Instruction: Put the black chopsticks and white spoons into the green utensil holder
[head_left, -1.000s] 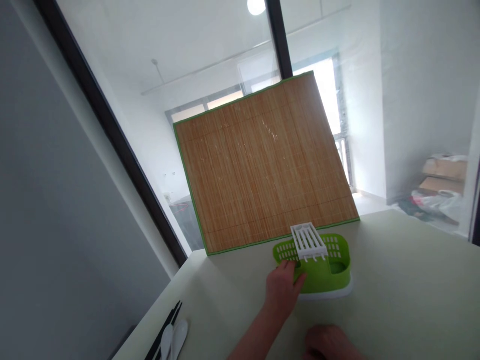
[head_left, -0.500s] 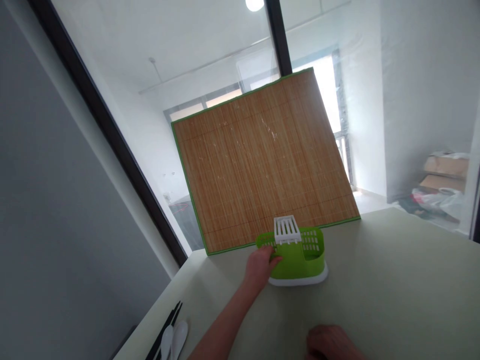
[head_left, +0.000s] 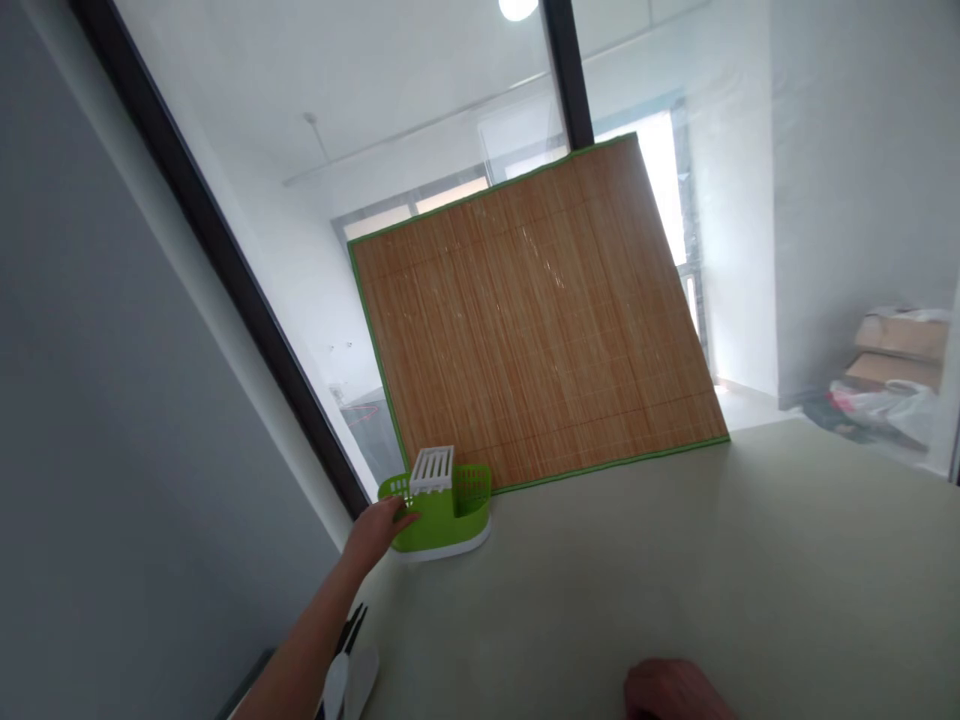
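Observation:
My left hand grips the left end of a green utensil caddy with a white base and a white slotted rack on top. The caddy is upright at the far left of the table, close to the foot of the bamboo mat. Low in the view, my right hand is at the table's near side, curled, with its fingers mostly out of sight; whether it holds anything is hidden. Beneath my left forearm, white spoons and black chopsticks lie on the table, partly covered by the arm.
A bamboo mat with green edging leans against the glass at the back of the pale table. A grey wall rises on the left. Beyond the glass, cardboard boxes and plastic bags sit on the floor.
My left hand has moved the green caddy leftward along the table, from the mat's middle to its left corner. The right hand has stayed nearly in place.

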